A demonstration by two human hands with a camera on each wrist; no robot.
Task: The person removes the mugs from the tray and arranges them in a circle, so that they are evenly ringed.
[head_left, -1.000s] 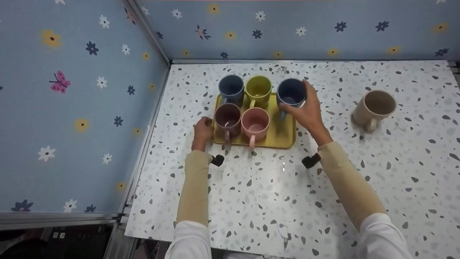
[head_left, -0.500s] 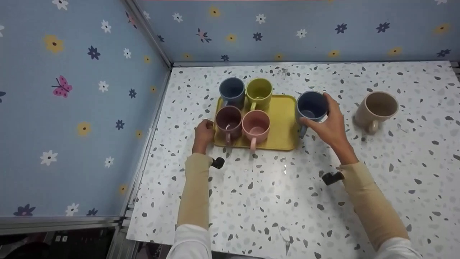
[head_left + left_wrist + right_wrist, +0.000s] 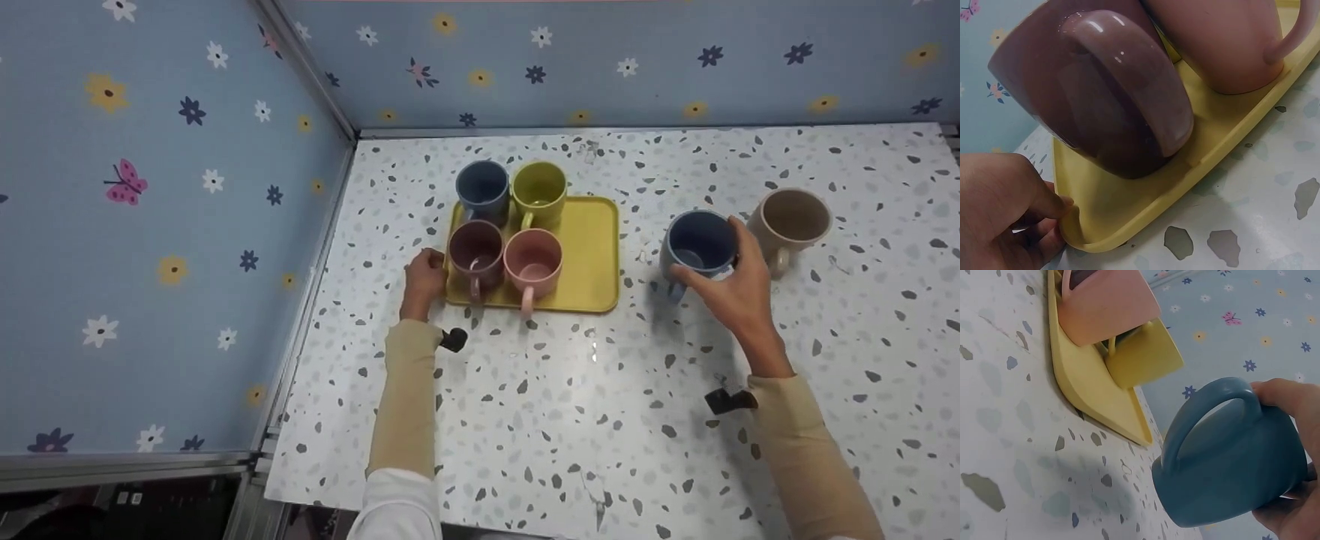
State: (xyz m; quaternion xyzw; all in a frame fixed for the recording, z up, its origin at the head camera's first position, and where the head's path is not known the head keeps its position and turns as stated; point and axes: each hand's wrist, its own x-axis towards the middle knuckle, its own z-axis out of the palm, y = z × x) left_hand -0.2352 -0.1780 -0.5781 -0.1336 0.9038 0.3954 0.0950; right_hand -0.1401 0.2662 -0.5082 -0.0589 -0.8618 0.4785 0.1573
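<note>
My right hand [image 3: 739, 289] grips a blue mug [image 3: 701, 244] by its sides near the rim, thumb on the near side. In the right wrist view this mug [image 3: 1230, 455] hangs over the table with its handle toward the camera. The left hand [image 3: 424, 281] pinches the left edge of a yellow tray [image 3: 592, 255]; its thumb lies on the tray's rim in the left wrist view. On the tray's left and middle stand a second blue mug [image 3: 482, 187], a yellow-green mug [image 3: 540, 191], a purple-brown mug [image 3: 477, 255] and a pink mug [image 3: 533, 262].
A beige mug [image 3: 791, 221] stands on the speckled white table [image 3: 525, 420], just right of the held mug and partly behind the right hand. Blue flowered panels [image 3: 480, 60] close off the back and left sides.
The right hand has carried the blue mug from above the tray's right end to the right, toward the beige mug, and slightly nearer the person. The left hand stays at the tray.
</note>
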